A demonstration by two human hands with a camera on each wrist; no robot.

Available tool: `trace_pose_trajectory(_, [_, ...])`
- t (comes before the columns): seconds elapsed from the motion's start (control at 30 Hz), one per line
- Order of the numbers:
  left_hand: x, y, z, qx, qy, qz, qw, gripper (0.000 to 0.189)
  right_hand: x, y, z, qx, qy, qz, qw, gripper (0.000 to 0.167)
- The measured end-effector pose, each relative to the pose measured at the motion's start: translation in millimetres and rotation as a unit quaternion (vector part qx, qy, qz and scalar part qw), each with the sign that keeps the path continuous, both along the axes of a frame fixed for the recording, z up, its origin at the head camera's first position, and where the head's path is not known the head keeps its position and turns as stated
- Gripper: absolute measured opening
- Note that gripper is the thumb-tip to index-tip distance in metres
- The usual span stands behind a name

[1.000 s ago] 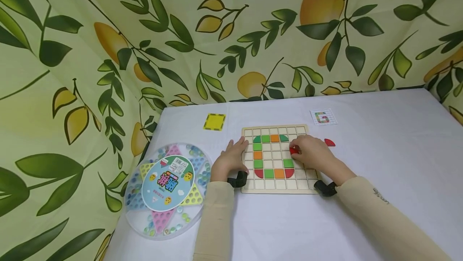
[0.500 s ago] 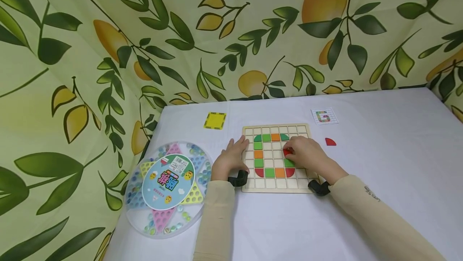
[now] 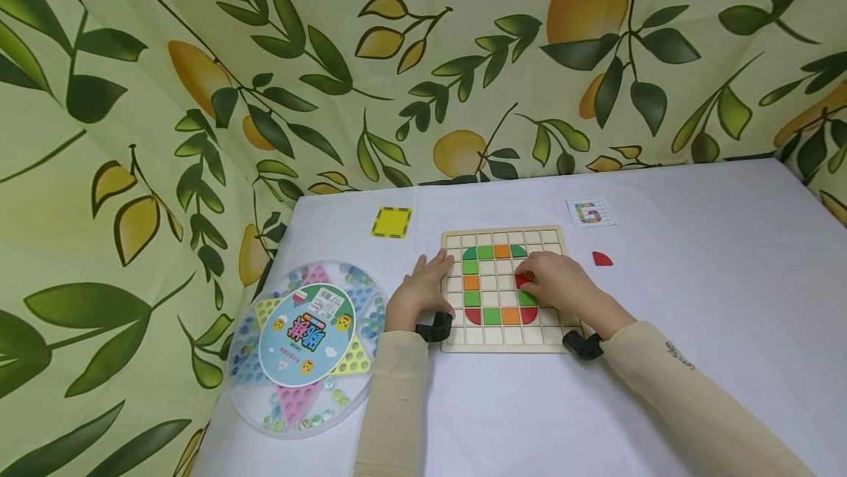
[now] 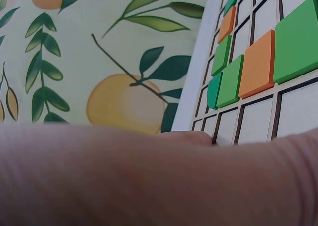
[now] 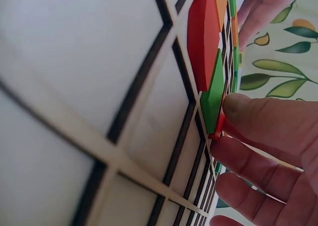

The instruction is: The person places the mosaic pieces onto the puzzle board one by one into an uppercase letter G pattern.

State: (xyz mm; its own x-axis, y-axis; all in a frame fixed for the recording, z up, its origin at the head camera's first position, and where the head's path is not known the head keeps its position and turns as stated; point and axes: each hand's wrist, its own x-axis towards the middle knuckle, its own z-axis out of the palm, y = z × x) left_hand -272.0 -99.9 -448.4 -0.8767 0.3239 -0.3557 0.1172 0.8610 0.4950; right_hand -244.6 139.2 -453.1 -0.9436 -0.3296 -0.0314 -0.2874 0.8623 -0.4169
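A wooden grid board lies on the table, with green, orange and red tiles set in its cells as an angular, C-like outline. My right hand pinches a red tile between thumb and fingertips, right at the cell above a green square tile. In the right wrist view the thumb covers much of that red tile, so its full shape is hidden. My left hand rests at the board's left edge, fingers spread along the frame. Only its blurred skin shows in the left wrist view.
Right of the board lies a loose red quarter-round tile. Behind it is a pattern card with a coloured G. A yellow square frame lies at the back left. A round marble game box stands beside the left forearm.
My right hand has moved slightly left with the red tile, to the cell above the green tile, and has stayed there over the last half second. The left hand has stayed put.
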Motion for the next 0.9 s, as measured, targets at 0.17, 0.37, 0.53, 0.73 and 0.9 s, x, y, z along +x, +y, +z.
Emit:
trace_pose_trajectory(0.17, [0.3,0.0,0.1,-0.002,0.001,-0.002,1.0000,0.102,-0.5,-0.2,-1.3,0.003,0.001,-0.004,1.0000,0.029])
trace_pose_trajectory(0.37, [-0.1,0.3,-0.1,-0.006,0.004,-0.004,1.0000,0.103,-1.4,0.2,-2.8,0.002,0.023,0.000,0.9997,0.026])
trace_pose_trajectory(0.53, [-0.7,-0.1,-1.0,-0.009,0.004,-0.005,0.9999,0.103,-3.1,0.6,-2.8,-0.012,0.036,0.008,0.9993,0.021])
trace_pose_trajectory(0.73, [-1.5,-0.3,-1.8,-0.011,0.005,-0.005,0.9999,0.103,-4.4,-2.1,-5.4,-0.016,0.041,0.019,0.9988,0.017])
trace_pose_trajectory(0.9, [-1.2,0.0,-2.1,-0.009,0.003,-0.003,1.0000,0.103,-4.6,-0.9,-5.9,-0.009,0.040,0.019,0.9990,0.016])
